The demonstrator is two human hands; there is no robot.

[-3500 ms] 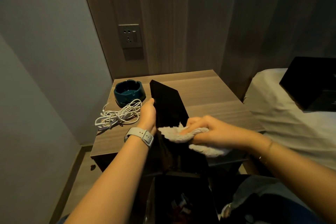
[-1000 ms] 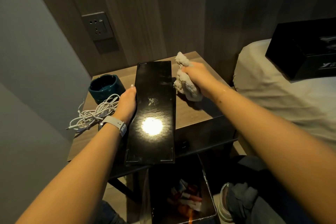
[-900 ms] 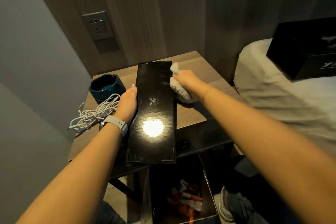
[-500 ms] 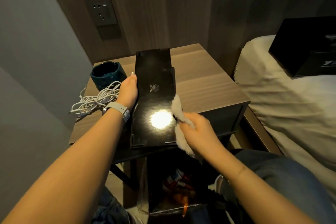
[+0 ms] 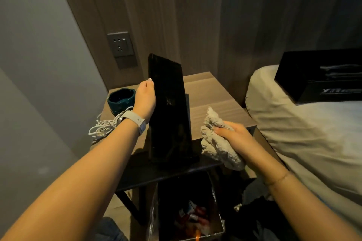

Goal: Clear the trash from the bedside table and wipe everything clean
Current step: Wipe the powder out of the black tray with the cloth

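One black tray (image 5: 168,115), one cloth (image 5: 217,141), each in one hand.

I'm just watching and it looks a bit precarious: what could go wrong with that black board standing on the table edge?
The black board stands tilted on its lower end near the bedside table front edge, steadied only by the left hand. It might slip and drop into the trash bin below. Tipping left, it could knock the teal ashtray or snag the white cable. The cloth in the right hand is off the board.
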